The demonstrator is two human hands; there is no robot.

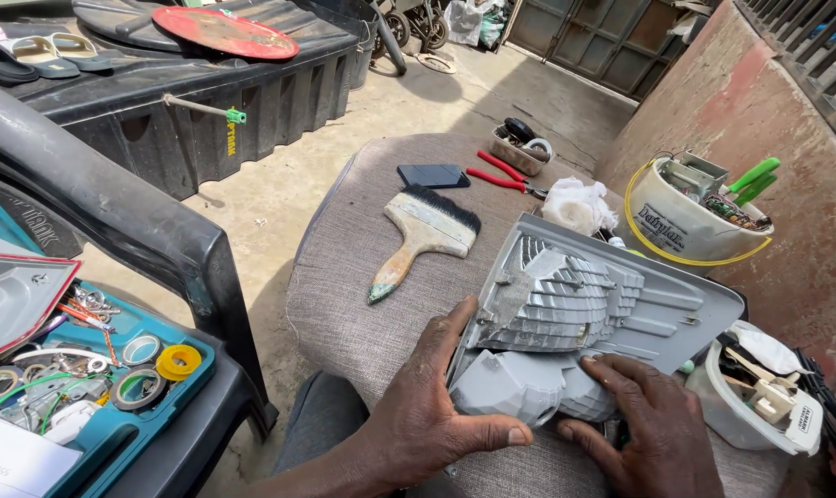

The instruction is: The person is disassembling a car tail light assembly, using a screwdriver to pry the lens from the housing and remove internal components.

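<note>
The grey lamp housing (602, 295) lies on the table (344, 304), a round seat covered with grey cloth, at its near right part. Its ribbed back side faces up.

The left hand (427, 415) rests on the near left end of the housing. The thumb lies along the lower edge and the fingers reach up the left side, so the grip is wide, pressing more than closing. The right hand (644, 424) lies flat on the near right end, fingers spread on the faceted part. It also presses and does not close around anything.

To hold it well, I think both hands should press evenly, because the housing overhangs the soft cloth and may tip. The fingers should stay on the solid ribs, away from the thin edge.

A brush (422, 240) lies beside the housing at the left, not touching it. Red pliers (501, 173), a dark flat card (433, 175) and a white rag (577, 207) lie farther back. A white bucket (685, 226) with tools stands at the right, and a teal toolbox (95, 369) at the left.
</note>
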